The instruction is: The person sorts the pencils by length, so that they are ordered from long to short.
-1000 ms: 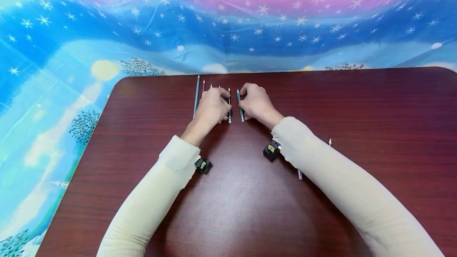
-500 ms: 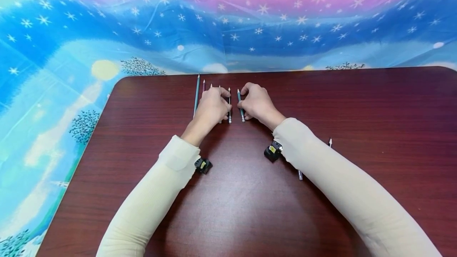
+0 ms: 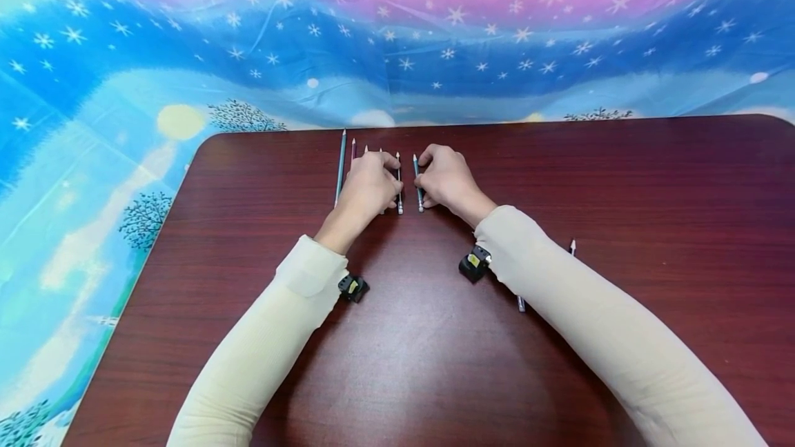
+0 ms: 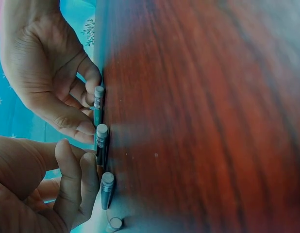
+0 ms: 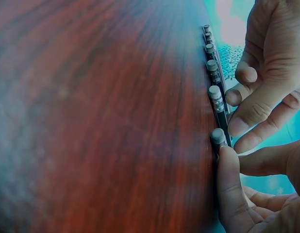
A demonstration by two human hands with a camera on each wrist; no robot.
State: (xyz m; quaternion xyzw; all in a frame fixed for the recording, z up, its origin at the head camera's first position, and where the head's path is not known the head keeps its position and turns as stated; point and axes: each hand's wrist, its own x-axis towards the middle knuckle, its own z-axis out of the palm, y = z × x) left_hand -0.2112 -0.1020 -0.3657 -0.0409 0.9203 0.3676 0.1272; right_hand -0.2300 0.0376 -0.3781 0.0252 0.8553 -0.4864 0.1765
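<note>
In the head view my left hand (image 3: 366, 185) is at the right end of a row of pencils, its thumb and fingers pinching a dark pencil (image 3: 399, 172). Just right of it, my right hand (image 3: 450, 174) pinches a teal pencil (image 3: 416, 167) by its side. Both pencils lie on the table, points away from me, a narrow gap between them. The left wrist view shows the eraser end of the dark pencil (image 4: 102, 141) between the two hands. In the right wrist view my right fingers are at the eraser end of the teal pencil (image 5: 218, 137).
Left of the dark pencil lie several more, including a long blue pencil (image 3: 341, 171) and a purple pencil (image 3: 354, 149), partly behind my left hand. Another pencil (image 3: 521, 303) lies partly under my right sleeve. A patterned cloth (image 3: 397, 40) hangs behind the brown table (image 3: 621, 178).
The eraser end of the teal pencil has shifted very slightly left, so it lies straighter. Both hands otherwise stay almost still.
</note>
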